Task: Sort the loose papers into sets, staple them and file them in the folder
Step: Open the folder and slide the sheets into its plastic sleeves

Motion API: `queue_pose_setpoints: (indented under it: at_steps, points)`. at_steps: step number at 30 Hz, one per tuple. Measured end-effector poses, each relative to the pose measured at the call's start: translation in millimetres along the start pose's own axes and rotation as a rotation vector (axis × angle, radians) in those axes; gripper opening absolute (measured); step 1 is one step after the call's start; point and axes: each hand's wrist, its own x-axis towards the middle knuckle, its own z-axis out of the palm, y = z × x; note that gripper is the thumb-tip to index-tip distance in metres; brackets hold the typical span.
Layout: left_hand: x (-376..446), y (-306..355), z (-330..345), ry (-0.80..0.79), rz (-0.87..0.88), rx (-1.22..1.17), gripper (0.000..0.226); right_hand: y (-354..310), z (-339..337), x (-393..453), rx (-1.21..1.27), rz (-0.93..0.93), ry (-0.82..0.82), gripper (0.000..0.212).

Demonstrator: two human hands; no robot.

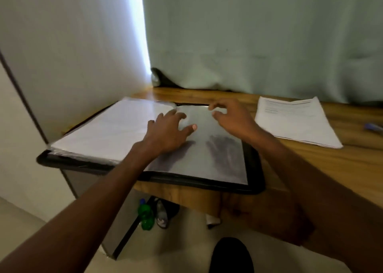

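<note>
A black folder (255, 169) lies open on the wooden table's left end, its left half hanging past the table edge. White sheets in clear sleeves (107, 127) fill its left side. A glossy clear sleeve (219, 152) lies on its right side. My left hand (165, 132) rests on that sleeve near the fold, fingers spread and straight. My right hand (230, 117) hovers over the sleeve's far part with fingers loosely curled and nothing in them. A stack of printed papers (296, 121) lies on the table to the right of the folder.
A blue object, blurred, (374, 126) lies at the table's right edge. A grey-green curtain (259, 34) hangs behind the table, and a white wall stands at left. Under the table are a green bottle (146, 216) and a shoe (161, 214).
</note>
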Motion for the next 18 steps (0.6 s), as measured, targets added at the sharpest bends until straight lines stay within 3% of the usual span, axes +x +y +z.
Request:
queue_pose_setpoints:
  at_steps: [3,5,10,13,18]
  points:
    - [20,32,19,-0.225,-0.016,0.057,0.093,45,-52,-4,-0.097,0.147,0.193,0.025]
    - [36,59,29,-0.287,-0.042,0.087,0.095,72,-82,-6,-0.145,0.264,0.25,0.03]
    - [67,141,46,-0.105,0.058,-0.207,0.06,131,-138,-3,-0.423,0.42,0.258,0.029]
    - [85,189,62,-0.12,0.066,-0.379,0.044,162,-159,1,-0.585,0.503,0.192,0.038]
    - [118,234,105,-0.1,0.056,0.027,0.068,211,-163,-4,-0.529,0.542,0.222,0.048]
